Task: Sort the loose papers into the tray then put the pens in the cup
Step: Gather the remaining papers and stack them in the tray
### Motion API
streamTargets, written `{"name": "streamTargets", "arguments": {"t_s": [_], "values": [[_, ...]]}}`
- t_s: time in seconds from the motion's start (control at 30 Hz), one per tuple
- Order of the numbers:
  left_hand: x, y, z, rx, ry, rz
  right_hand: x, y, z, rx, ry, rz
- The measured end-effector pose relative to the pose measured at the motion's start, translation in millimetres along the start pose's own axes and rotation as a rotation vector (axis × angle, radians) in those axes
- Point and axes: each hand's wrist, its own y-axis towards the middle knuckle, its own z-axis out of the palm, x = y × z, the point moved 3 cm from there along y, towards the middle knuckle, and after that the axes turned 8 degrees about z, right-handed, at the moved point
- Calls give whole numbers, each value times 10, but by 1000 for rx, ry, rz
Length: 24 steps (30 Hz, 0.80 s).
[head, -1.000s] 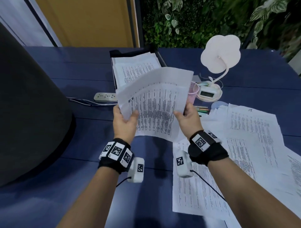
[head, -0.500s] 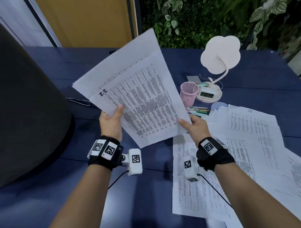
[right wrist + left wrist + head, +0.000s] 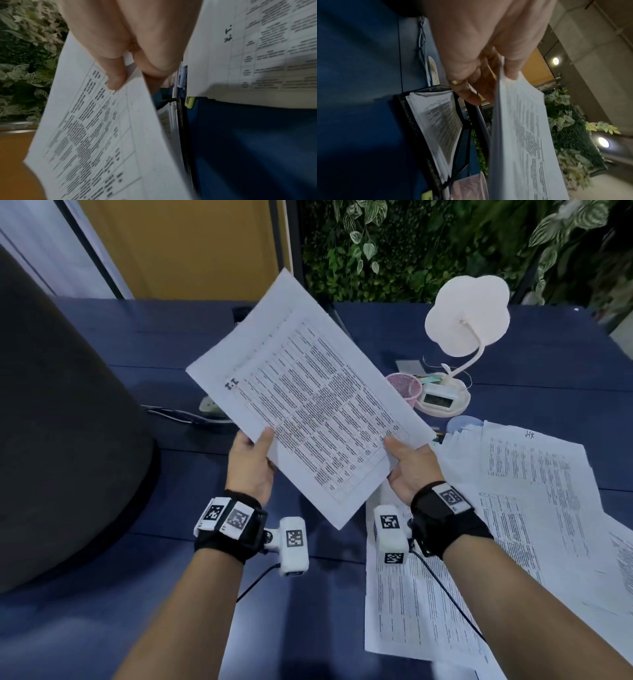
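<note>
Both hands hold a small sheaf of printed papers [image 3: 308, 398] up above the blue table, tilted with its top to the upper left. My left hand [image 3: 251, 462] pinches its left edge, thumb on top. My right hand [image 3: 409, 465] pinches its lower right edge. The sheaf hides most of the black tray [image 3: 419, 135], which shows in the left wrist view with a stack of papers [image 3: 440, 121] in it. A pink mesh cup [image 3: 404, 386] stands right of the sheaf. Pens [image 3: 438, 436] peek out near the loose papers [image 3: 513, 508] spread at right.
A white cloud-shaped desk lamp [image 3: 466, 316] with a clock base [image 3: 442, 400] stands behind the cup. A power strip [image 3: 210, 405] with cables lies left of the sheaf. A big dark rounded object [image 3: 61, 422] fills the left side. A plant wall rises behind the table.
The sheaf was raised from in front of the tray and turned, its top swinging up and to the left. Both hands kept hold of it and now sit a little farther apart.
</note>
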Motion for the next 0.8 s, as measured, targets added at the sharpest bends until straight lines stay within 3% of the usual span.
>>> {"name": "streamTargets", "arguments": {"t_s": [0.13, 0.23, 0.33, 0.47, 0.6, 0.73, 0.8], "values": [[-25, 66, -192, -255, 32, 61, 153, -14, -44, -17, -47, -88], [-207, 102, -357, -397, 495, 208, 305, 9, -68, -25, -211, -197], [-427, 47, -220, -258, 1028, 390, 327, 31, 0, -2, -448, -284], [-638, 74, 60, 51, 1509, 649, 268, -5, 138, 67, -614, -347], [-791, 183, 203, 279, 1782, 562, 229, -41, 209, 128, -577, -352], [-850, 220, 201, 307, 1802, 578, 221, -66, 240, 190, -563, -359], [-763, 232, 164, 362, 1831, 474, 157, -55, 215, 196, -580, -321]]}}
